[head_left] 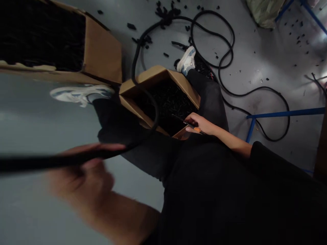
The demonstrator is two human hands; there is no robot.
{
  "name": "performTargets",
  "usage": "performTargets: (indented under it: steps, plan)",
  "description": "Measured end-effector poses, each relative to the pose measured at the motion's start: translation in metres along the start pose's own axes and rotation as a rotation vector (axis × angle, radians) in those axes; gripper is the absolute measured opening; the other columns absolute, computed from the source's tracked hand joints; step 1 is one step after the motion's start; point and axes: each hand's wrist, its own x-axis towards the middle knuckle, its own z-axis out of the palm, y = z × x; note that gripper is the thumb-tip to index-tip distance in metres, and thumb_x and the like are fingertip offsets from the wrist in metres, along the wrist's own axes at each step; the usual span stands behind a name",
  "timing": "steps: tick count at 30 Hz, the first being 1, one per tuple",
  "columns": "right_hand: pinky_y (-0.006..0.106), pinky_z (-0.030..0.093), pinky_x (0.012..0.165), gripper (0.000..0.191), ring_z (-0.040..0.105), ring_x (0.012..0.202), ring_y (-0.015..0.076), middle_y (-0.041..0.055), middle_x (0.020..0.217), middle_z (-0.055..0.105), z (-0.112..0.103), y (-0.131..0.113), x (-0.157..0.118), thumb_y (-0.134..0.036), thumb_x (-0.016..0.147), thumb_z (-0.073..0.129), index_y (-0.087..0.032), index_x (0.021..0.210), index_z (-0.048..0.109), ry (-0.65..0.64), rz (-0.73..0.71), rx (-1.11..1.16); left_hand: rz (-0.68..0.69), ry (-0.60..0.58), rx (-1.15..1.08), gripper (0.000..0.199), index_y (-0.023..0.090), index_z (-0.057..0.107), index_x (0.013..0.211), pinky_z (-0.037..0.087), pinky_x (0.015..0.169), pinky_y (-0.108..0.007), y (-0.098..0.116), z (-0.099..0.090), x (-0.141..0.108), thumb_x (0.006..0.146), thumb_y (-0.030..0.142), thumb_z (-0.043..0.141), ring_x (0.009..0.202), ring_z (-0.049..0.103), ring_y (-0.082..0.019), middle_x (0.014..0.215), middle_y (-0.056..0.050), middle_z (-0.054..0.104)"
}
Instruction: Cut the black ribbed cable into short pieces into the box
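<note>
A long black hose (156,110) passes through my left hand (89,177), whose fingers are wrapped round it at the lower left, close to the camera and blurred. From there the hose arcs over an open cardboard box (182,81) and loops on across the floor. My right hand (198,123) is closed on a cutting tool (196,129) with orange on its handle, at the near right edge of that box. The tool's dark tip points over the box. Many short black pieces (170,98) lie inside it.
A larger cardboard box (102,51) full of black pieces stands at the upper left. My shoes (187,60) are either side of the smaller box. Black scraps (166,13) litter the grey floor. A blue metal frame (286,113) stands at right, a pale sack (263,12) beyond.
</note>
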Motion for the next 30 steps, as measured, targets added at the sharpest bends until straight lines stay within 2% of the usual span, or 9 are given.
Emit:
performTargets:
  steps: [2, 4, 5, 7, 9, 13, 16, 23, 30]
  plan:
    - [0.036, 0.053, 0.092, 0.046, 0.056, 0.096, 0.0158, 0.0045, 0.114, 0.056, -0.003, -0.003, -0.003, -0.052, 0.093, 0.08, -0.018, 0.12, 0.064, 0.013, -0.009, 0.01, 0.115, -0.026, 0.095, 0.021, 0.034, 0.07, 0.115, 0.058, 0.072, -0.044, 0.002, 0.031, 0.003, 0.103, 0.047, 0.059, 0.075, 0.071, -0.026, 0.087, -0.003, 0.074]
    - [0.037, 0.053, 0.094, 0.049, 0.058, 0.1, 0.0176, 0.0055, 0.115, 0.056, -0.007, -0.005, -0.007, -0.056, 0.093, 0.078, -0.018, 0.12, 0.064, 0.023, -0.03, 0.012, 0.192, -0.225, 0.161, 0.032, 0.027, 0.071, 0.13, 0.063, 0.091, -0.046, 0.007, 0.061, 0.008, 0.107, 0.043, 0.056, 0.099, 0.076, -0.029, 0.107, -0.01, 0.079]
    - [0.037, 0.054, 0.094, 0.049, 0.058, 0.101, 0.018, 0.0055, 0.115, 0.056, -0.009, -0.007, -0.009, -0.058, 0.093, 0.078, -0.019, 0.119, 0.064, 0.02, -0.038, 0.009, 0.209, -0.282, 0.164, 0.038, 0.024, 0.07, 0.137, 0.063, 0.097, -0.046, 0.009, 0.074, 0.009, 0.109, 0.042, 0.05, 0.105, 0.077, -0.03, 0.112, -0.012, 0.079]
    - [0.036, 0.054, 0.091, 0.049, 0.058, 0.099, 0.0176, 0.0049, 0.114, 0.056, -0.012, -0.012, -0.015, -0.06, 0.093, 0.078, -0.02, 0.118, 0.064, 0.001, -0.05, 0.002, 0.189, -0.337, 0.182, 0.043, 0.021, 0.067, 0.143, 0.061, 0.108, -0.047, 0.012, 0.091, 0.01, 0.111, 0.041, 0.046, 0.118, 0.076, -0.03, 0.123, -0.014, 0.079]
    - [0.035, 0.055, 0.089, 0.048, 0.058, 0.097, 0.0166, 0.0043, 0.114, 0.055, -0.014, -0.021, -0.022, -0.06, 0.094, 0.078, -0.021, 0.119, 0.064, -0.02, -0.065, -0.009, 0.126, -0.33, 0.2, 0.041, 0.021, 0.067, 0.142, 0.061, 0.11, -0.046, 0.011, 0.1, 0.006, 0.111, 0.041, 0.048, 0.123, 0.075, -0.03, 0.13, -0.014, 0.079]
    - [0.035, 0.056, 0.089, 0.044, 0.059, 0.097, 0.016, 0.0048, 0.117, 0.055, -0.015, -0.047, -0.032, -0.058, 0.098, 0.076, -0.023, 0.121, 0.064, -0.015, -0.103, -0.065, -0.014, -0.27, 0.184, 0.038, 0.022, 0.068, 0.137, 0.065, 0.095, -0.038, 0.01, 0.106, -0.007, 0.106, 0.043, 0.059, 0.114, 0.08, -0.028, 0.131, -0.011, 0.08]
    - [0.034, 0.056, 0.084, 0.044, 0.058, 0.094, 0.0157, 0.0052, 0.117, 0.056, -0.016, -0.061, -0.033, -0.059, 0.097, 0.076, -0.024, 0.12, 0.064, -0.021, -0.11, -0.113, -0.044, -0.248, 0.16, 0.036, 0.021, 0.07, 0.132, 0.064, 0.087, -0.034, 0.012, 0.11, -0.015, 0.105, 0.043, 0.061, 0.105, 0.08, -0.025, 0.123, -0.009, 0.082]
    - [0.037, 0.055, 0.084, 0.045, 0.061, 0.099, 0.0197, 0.0064, 0.116, 0.058, -0.009, -0.058, -0.024, -0.063, 0.098, 0.074, -0.024, 0.118, 0.061, -0.001, -0.082, -0.122, -0.033, -0.238, 0.218, 0.036, 0.021, 0.072, 0.129, 0.062, 0.094, -0.036, 0.006, 0.103, -0.022, 0.107, 0.044, 0.056, 0.11, 0.079, -0.026, 0.124, -0.009, 0.083]
    - [0.037, 0.054, 0.084, 0.044, 0.056, 0.087, 0.0161, 0.0034, 0.109, 0.059, 0.009, -0.06, -0.016, -0.062, 0.093, 0.081, -0.023, 0.104, 0.064, 0.01, -0.088, -0.162, -0.128, -0.322, 0.351, 0.035, 0.022, 0.069, 0.133, 0.061, 0.095, -0.039, 0.01, 0.084, -0.023, 0.103, 0.039, 0.066, 0.113, 0.079, -0.03, 0.128, -0.009, 0.081]
